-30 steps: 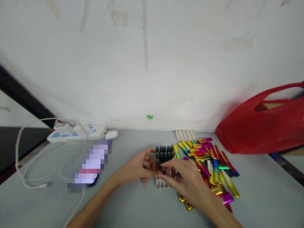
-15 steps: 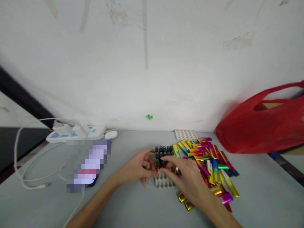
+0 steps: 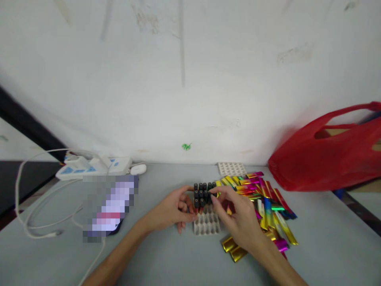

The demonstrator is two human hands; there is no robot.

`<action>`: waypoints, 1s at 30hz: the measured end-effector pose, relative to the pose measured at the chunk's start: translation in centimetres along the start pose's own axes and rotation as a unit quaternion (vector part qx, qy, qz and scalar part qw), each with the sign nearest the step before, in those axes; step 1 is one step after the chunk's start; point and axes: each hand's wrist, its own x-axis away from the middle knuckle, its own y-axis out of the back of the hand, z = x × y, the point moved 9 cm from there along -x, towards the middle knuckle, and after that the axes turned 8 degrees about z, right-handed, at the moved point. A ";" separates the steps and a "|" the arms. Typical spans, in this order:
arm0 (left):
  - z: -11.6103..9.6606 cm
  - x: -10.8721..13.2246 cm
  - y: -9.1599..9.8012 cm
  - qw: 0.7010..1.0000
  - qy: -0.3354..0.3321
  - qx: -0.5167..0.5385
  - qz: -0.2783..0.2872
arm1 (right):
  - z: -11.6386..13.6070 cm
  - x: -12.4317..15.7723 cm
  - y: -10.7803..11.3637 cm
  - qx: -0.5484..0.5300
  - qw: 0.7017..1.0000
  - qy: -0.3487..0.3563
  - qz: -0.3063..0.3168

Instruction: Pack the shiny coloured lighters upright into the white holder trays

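Note:
A pale tray with rows of round hollows (image 3: pixel 206 227) lies on the table in front of me. Black-capped small tubes (image 3: pixel 201 194) stand upright in its far rows, and two stand in the third row from the back. My left hand (image 3: pixel 174 207) grips the tray's left side, index finger by the far corner and thumb near the third row. My right hand (image 3: pixel 238 216) is over the tray's right side. Its thumb and index finger are apart beside the right-hand black caps, with no tube plainly between them.
Shiny coloured foil tubes (image 3: pixel 268 212) lie heaped right of the tray. A second pale tray (image 3: pixel 232 169) rests by the wall. The red bag (image 3: pixel 324 159) stands at the right. On the left are a phone (image 3: pixel 114 206), a white power strip (image 3: pixel 95 169) and a loose cable (image 3: pixel 18 190).
My right hand has moved right and away from the third row, where a second black-capped tube now shows uncovered. My left hand stays at the tray's left side.

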 end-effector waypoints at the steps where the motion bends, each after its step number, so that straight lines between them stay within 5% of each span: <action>1: 0.1 0.0 0.0 1.000 0.003 0.001 -0.001 | -0.4 -0.2 0.4 -0.010 1.000 -0.014 -0.004; 7: 0.2 0.0 0.2 1.000 0.008 0.014 -0.009 | -3.0 0.2 3.8 -0.041 0.991 -0.114 0.055; 13: 0.2 0.0 0.1 1.000 0.001 0.017 -0.002 | -4.5 5.0 6.4 0.068 0.967 -0.158 0.190; 20: 0.0 0.0 0.1 1.000 0.000 0.003 -0.002 | -6.1 9.4 6.4 0.069 0.961 -0.129 0.235; 30: 0.0 0.0 0.1 1.000 0.002 0.013 -0.005 | -5.3 6.4 4.5 0.098 0.952 -0.136 0.257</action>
